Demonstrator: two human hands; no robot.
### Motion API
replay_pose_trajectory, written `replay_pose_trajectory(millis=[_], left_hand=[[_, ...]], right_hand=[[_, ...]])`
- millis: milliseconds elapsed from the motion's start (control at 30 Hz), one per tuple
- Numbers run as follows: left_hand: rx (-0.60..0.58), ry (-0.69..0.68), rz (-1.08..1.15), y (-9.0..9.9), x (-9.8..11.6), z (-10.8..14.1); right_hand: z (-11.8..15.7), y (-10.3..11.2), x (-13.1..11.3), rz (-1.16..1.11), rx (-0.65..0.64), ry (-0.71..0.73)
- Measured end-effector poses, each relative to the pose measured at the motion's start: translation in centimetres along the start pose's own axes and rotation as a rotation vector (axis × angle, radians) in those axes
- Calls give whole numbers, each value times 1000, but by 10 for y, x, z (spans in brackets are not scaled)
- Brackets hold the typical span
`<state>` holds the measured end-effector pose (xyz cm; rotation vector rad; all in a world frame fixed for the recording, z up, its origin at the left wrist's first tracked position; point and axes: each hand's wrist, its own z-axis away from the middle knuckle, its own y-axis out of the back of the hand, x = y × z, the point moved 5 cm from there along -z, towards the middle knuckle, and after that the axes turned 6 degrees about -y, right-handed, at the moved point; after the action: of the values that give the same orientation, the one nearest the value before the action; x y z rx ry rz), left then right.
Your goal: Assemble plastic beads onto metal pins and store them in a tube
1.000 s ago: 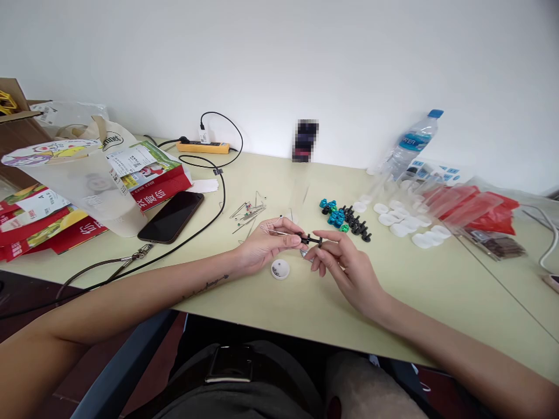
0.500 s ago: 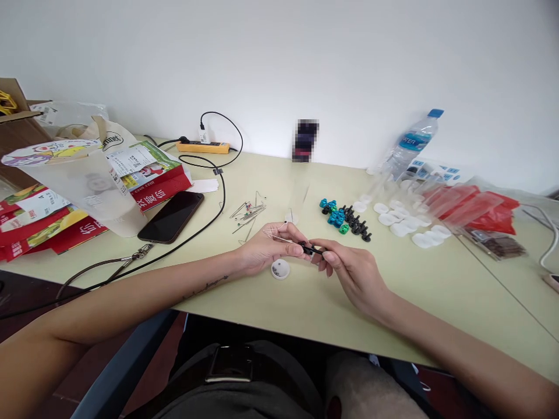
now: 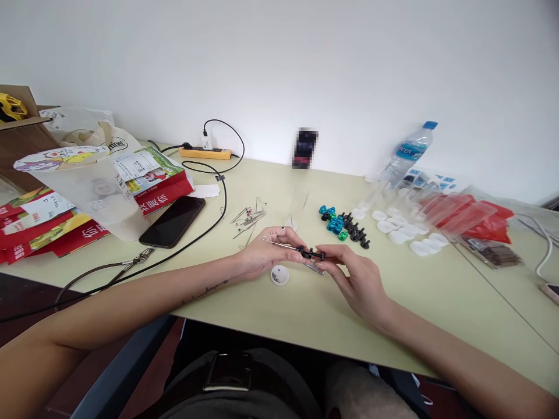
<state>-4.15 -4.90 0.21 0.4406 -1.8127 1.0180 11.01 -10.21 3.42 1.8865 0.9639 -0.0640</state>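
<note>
Dish [image 3: 285,275] near left hand [image 3: 266,254], pinched on wire [image 3: 272,240] and black part [image 3: 311,254]; right hand [image 3: 358,282] pinched on part's end; loose wires [image 3: 252,217] beyond.

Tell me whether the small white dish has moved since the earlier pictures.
No: the small white dish keeps its place relative to the orange power strip; only the view has shifted slightly.

From where I stand, the rod [image 3: 311,254] looks like black plastic, the pins [image 3: 251,217] thin metal, the phone [image 3: 172,222] glossy, the table [image 3: 236,305] smooth, the box [image 3: 24,142] matt cardboard.
</note>
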Motion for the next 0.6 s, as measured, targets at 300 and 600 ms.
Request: replay_pose_trajectory(millis=[300, 600], left_hand=[[24, -15, -30, 0, 4, -1], [41, -39, -111, 0, 5, 1]], right_hand=[[-3, 4, 1, -12, 42, -22], [-1, 6, 3, 39, 98, 28]])
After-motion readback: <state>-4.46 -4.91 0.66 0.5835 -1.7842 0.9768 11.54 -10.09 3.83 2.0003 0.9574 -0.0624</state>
